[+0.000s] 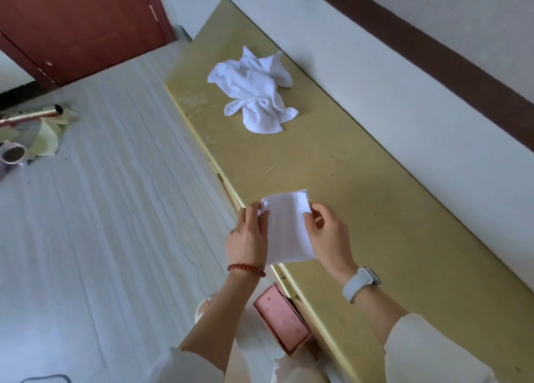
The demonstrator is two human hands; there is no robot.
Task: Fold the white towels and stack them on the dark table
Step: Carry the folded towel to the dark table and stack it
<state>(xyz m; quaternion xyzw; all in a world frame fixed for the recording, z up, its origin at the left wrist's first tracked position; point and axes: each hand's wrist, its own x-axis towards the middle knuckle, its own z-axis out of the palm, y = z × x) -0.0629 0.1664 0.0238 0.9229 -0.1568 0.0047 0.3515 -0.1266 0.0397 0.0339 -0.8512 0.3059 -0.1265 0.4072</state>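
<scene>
A small white towel (286,226), folded into a narrow rectangle, hangs between my two hands over the near edge of the long yellow-gold table (361,186). My left hand (247,235) pinches its upper left edge and my right hand (326,232) pinches its upper right edge. Farther along the table lies a crumpled heap of white towels (254,91), well apart from both hands. No folded stack shows on the table.
The table runs along a white wall (375,65) with a dark band. A pink box (284,319) stands on the pale floor below the table edge. Rolls of paper and foil (31,128) lie on the floor at far left. A red door (78,24) is behind.
</scene>
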